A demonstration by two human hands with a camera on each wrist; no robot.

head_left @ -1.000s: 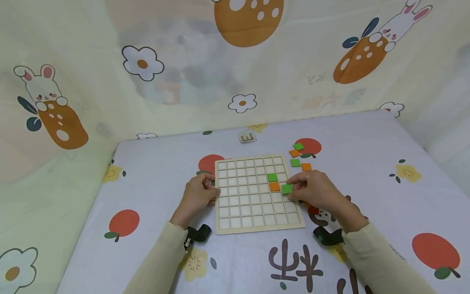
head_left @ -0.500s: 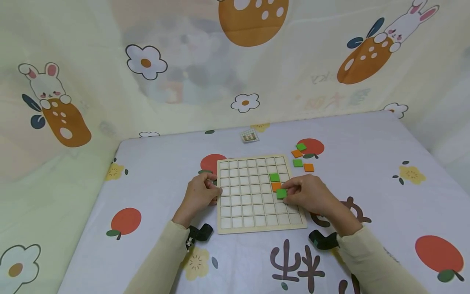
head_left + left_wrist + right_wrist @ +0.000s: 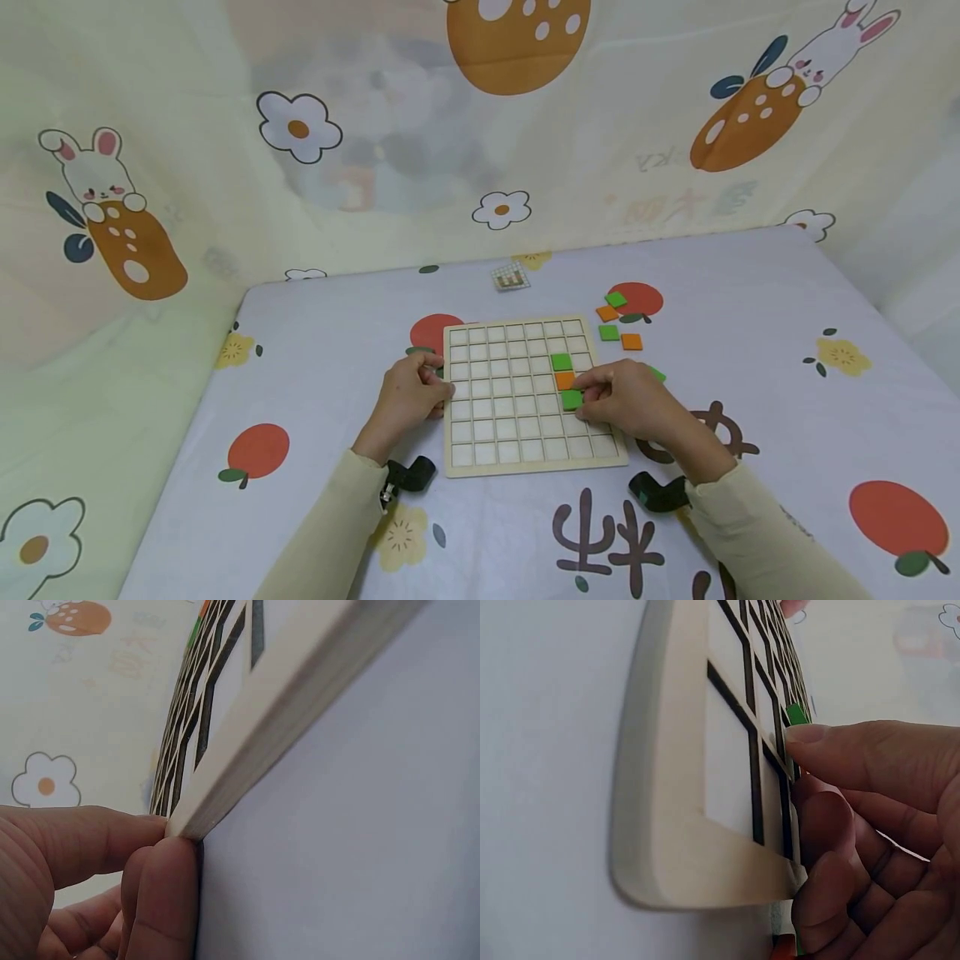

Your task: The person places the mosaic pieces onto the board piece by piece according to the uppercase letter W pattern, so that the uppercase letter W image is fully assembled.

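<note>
A square wooden grid board lies on the table in front of me. My left hand pinches its left edge; the left wrist view shows thumb and fingers at the rim. My right hand reaches over the board's right side and pinches a green tile between thumb and fingers, low over one cell. Directly behind that tile sits an orange tile, with another green tile in the cell beyond. In the right wrist view the green tile shows at the thumb tip.
Right of the board lie loose tiles: a green one, an orange one and several more, some partly hidden by my right hand. A small patterned card lies behind the board. A printed curtain hangs at the back.
My right hand has carried the green tile left from the board's right side to the cell in front of the orange tile, and lowered it. The left hand stays at the board's edge.
</note>
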